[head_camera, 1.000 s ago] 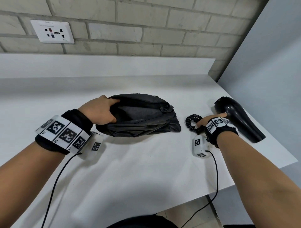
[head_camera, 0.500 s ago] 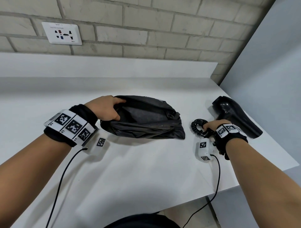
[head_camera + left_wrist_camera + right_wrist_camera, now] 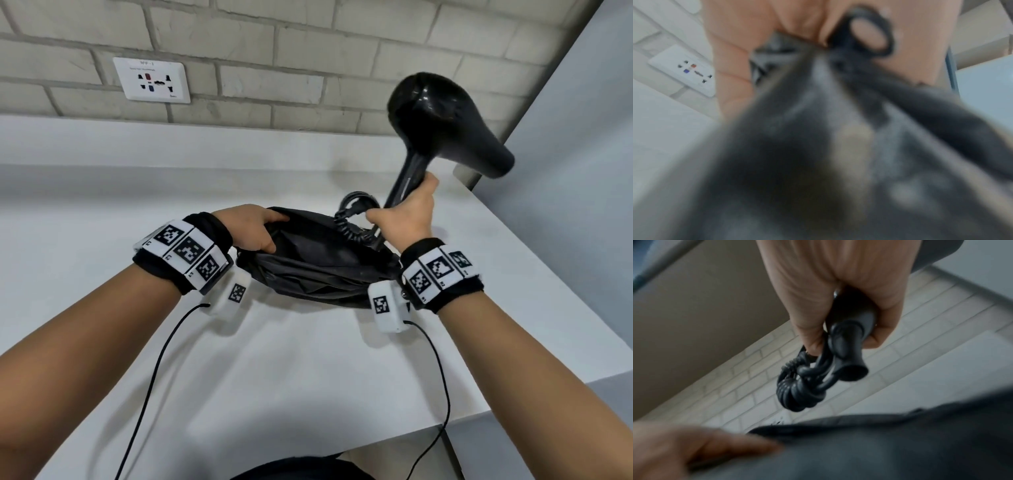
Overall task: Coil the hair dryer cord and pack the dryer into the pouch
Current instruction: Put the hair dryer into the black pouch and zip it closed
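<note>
A black fabric pouch lies on the white counter, its mouth held open by my left hand, which grips the rim at the left end. My right hand grips the handle of the black hair dryer together with the coiled cord. The dryer is lifted, its body up and its handle pointing down at the pouch mouth. In the right wrist view the cord bundle hangs below the handle end, just above the pouch. The left wrist view is blurred by pouch fabric.
A white wall socket sits on the brick wall behind the counter. A grey partition bounds the counter on the right. The counter's front edge and right corner lie near my right forearm. Sensor cables hang from both wrists.
My right hand has lifted the dryer and cord bundle off the counter and swung them left over the pouch mouth. My left hand still holds the pouch open.
</note>
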Tool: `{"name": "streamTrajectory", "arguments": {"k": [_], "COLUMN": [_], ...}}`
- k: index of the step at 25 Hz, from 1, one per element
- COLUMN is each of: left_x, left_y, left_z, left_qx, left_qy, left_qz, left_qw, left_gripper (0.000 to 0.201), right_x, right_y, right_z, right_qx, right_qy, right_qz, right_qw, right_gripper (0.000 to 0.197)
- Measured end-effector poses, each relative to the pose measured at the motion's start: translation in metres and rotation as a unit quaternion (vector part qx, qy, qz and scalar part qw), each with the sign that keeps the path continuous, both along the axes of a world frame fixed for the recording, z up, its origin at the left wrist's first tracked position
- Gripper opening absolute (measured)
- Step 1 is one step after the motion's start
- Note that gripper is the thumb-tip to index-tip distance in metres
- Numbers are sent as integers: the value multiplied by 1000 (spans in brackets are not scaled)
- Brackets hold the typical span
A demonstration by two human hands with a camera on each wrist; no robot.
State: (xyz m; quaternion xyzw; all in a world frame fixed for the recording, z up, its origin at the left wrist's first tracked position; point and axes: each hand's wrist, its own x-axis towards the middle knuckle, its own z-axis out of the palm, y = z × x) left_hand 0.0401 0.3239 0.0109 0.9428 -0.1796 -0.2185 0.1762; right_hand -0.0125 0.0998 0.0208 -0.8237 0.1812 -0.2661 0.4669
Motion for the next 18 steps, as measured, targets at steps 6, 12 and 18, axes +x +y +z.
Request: {"name": "streamTrajectory", "arguments": {"k": [6,12,18], "left_x": [-3,-5,-6], "left_y": [-2,2,12], "left_z": [3,-2,11], "left_qx": [-86,-210,-179], "left_qy": [103,224,199], "left_qz": [-21,-21,26], "left_qw": [991,951,963], "left_gripper": [71,63,67], "right_x": [-13,-26,-26], "right_y": [34,35,24], "right_z": [-26,-50,-61], "right_qx": [-94,-150,-215], "right_qy": [48,78,110], "right_qz": [146,242,260], "right_qw": [984,956,935], "right_gripper": [82,78,87]}}
